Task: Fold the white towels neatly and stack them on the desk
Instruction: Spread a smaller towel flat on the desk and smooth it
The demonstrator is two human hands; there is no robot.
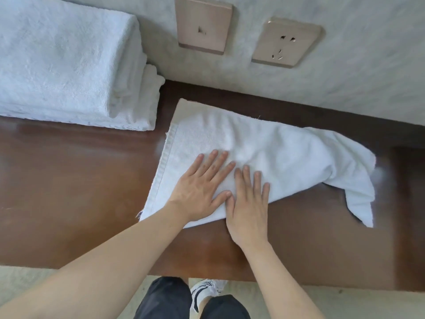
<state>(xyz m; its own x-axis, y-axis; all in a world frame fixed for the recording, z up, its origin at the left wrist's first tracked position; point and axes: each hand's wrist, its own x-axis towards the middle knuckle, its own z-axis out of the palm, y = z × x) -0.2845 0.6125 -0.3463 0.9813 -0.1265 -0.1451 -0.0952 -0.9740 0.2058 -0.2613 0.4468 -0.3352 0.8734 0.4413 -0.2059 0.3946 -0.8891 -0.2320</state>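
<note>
Towel (pixel 264 155) lies flat on tabletop (pixel 69 192), just before the wall. Towel stack (pixel 69 65) left of the towel, apart from it. Left hand (pixel 202 187) and right hand (pixel 249 203) side by side on the towel's near edge. Two sockets (pixel 203 25) behind the towel.

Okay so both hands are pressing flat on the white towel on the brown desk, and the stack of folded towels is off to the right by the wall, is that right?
Not quite: the stack of folded towels sits to the left, not the right, as the head view shows. The rest holds: the left hand and right hand press flat on the white towel on the brown desk.
</note>
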